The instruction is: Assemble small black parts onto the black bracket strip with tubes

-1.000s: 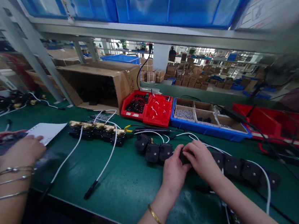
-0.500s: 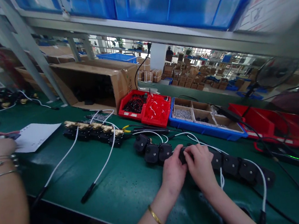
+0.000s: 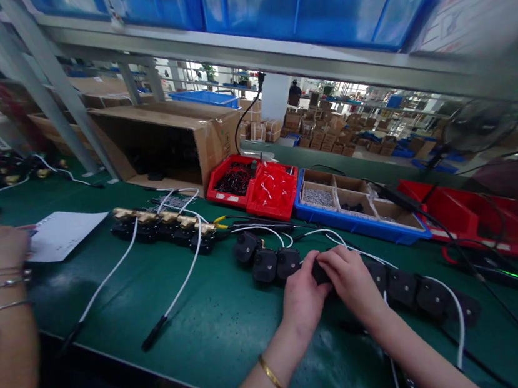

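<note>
My left hand point(image 3: 303, 295) is closed around a black square housing point(image 3: 319, 271) in the row on the bench. Fingers of my right hand point(image 3: 347, 274) pinch at the same housing from the other side, and they hide much of it. Just left of my hands sit more black housings point(image 3: 264, 265), each with a small screw in its face. To the right the row goes on with further black housings point(image 3: 401, 286), and white cables point(image 3: 457, 314) run from it.
Brass-topped black units point(image 3: 163, 221) with white cables lie to the left. Behind stand an open cardboard box point(image 3: 219, 139), a red bin point(image 3: 272, 192) and a blue divided tray point(image 3: 362, 225). A co-worker's braceleted arm point(image 3: 6, 326) reaches in beside a white paper point(image 3: 68, 236).
My right hand has shifted slightly left on the housing, closer to my left hand. The co-worker's hand at the left has moved up a little over the paper.
</note>
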Action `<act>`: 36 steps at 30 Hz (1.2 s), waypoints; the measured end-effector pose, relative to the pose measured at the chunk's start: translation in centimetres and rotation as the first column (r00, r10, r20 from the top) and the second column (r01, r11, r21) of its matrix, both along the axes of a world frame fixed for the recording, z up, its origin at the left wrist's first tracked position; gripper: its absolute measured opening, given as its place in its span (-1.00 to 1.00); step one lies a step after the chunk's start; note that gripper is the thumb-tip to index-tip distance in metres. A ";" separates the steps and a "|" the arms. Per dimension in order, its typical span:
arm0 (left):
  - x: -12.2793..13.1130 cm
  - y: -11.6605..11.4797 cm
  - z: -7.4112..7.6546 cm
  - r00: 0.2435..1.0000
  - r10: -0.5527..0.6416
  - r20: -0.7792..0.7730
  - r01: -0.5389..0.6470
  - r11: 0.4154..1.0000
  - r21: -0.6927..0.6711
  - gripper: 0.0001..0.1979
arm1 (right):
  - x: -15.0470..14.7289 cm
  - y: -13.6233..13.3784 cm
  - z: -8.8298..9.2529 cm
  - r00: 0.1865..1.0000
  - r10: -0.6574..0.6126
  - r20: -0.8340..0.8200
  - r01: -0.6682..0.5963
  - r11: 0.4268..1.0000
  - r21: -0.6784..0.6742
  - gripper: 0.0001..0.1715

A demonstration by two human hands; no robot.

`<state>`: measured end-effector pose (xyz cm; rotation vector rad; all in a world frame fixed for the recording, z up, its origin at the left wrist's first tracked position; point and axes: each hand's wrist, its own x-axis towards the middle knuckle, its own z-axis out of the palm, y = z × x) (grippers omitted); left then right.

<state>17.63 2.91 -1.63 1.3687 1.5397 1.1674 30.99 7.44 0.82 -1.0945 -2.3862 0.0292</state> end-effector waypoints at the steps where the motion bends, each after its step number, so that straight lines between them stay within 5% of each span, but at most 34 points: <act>1: 0.0 0.0 0.1 1.000 -0.001 0.001 0.001 1.000 -0.005 -0.30 | 0.2 0.3 0.1 0.999 0.027 0.023 -0.027 1.000 0.007 -0.75; 8: 0.0 0.0 -0.1 1.000 0.006 0.006 -0.006 1.000 -0.002 -0.32 | 0.6 0.8 0.8 0.980 0.124 0.159 -0.137 0.987 0.078 -0.70; 19: 0.0 0.1 -0.2 0.998 0.040 -0.049 -0.039 0.999 0.029 -0.47 | -1.7 -1.6 -1.3 0.975 -0.202 0.095 0.171 0.950 0.262 -0.76; 36: 0.2 0.2 -1.0 0.999 0.038 -0.016 -0.037 0.997 0.066 -0.44 | -1.0 -2.0 0.5 0.963 -0.135 0.232 0.063 0.954 0.293 -0.79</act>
